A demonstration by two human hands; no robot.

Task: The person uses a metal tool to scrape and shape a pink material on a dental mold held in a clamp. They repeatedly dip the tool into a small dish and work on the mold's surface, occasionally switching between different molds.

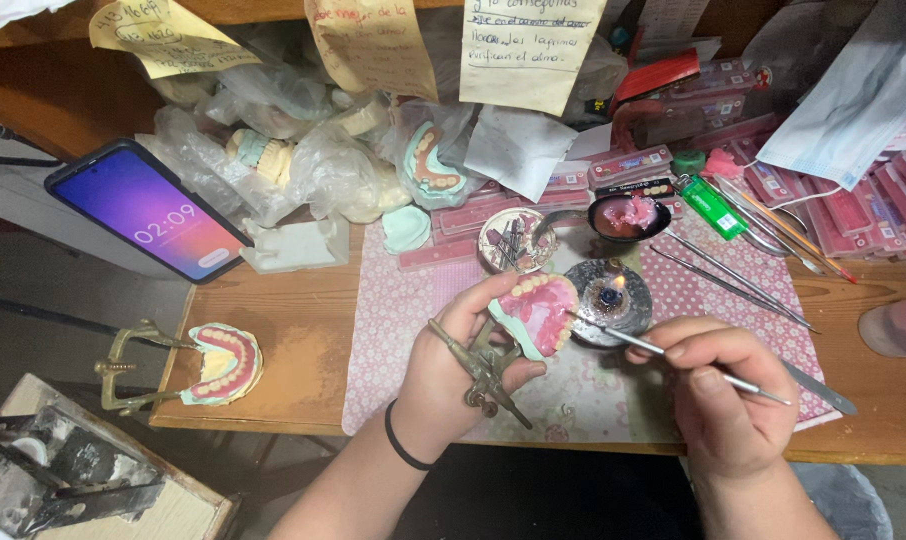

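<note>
My left hand (451, 375) holds a brass articulator (481, 372) that carries a denture model (536, 312) with pink wax and a row of teeth on a pale green base. A thin metal wax tool (673, 356) is gripped like a pen in my right hand (725, 392). Its tip touches the right edge of the pink wax. Just behind the model a small alcohol lamp (609, 297) burns with a low flame.
A second denture model on a brass articulator (205, 365) lies at the table's left edge. A phone (151, 211) leans at the back left. Metal instruments (738, 275), a green lighter (714, 207), a bur dish (514, 240), a wax bowl (628, 216) and bagged casts (303, 160) crowd the back.
</note>
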